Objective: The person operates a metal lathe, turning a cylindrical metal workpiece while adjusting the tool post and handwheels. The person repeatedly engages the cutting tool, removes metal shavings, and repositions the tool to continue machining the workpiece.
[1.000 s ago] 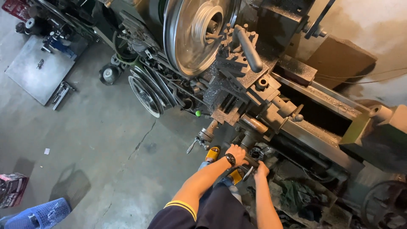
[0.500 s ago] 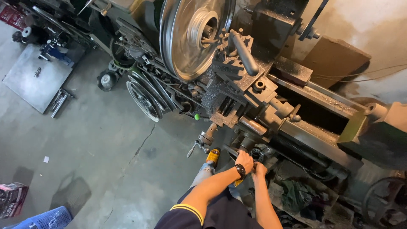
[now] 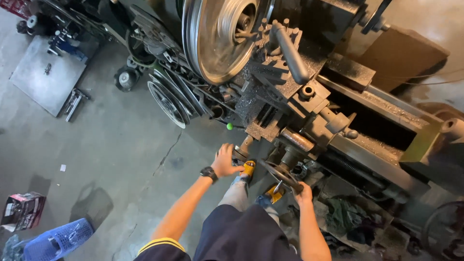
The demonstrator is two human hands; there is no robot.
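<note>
**Both hands on the lathe's controls**

The big grey lathe (image 3: 309, 96) fills the far side, cast iron, grimy and flecked with chips. Its broad steel faceplate (image 3: 217, 38) is a bright, ribbed disc. The concrete floor (image 3: 96, 159) is cracked and stained, with a flat metal plate (image 3: 46, 77) lying on it. A blue plastic basket (image 3: 58, 239) sits near the left corner.

The dark round handwheel (image 3: 280, 175) hangs below the carriage. The right hand (image 3: 303, 192) closes its grip on the wheel's lower rim. The left hand (image 3: 226, 160), a black watch at its wrist, has its fingers spread over a short lever (image 3: 243, 146) beside a small green knob (image 3: 229, 126).

Half a second ago the two hands were close together at the wheel; now the left has moved out to the lever.
</note>
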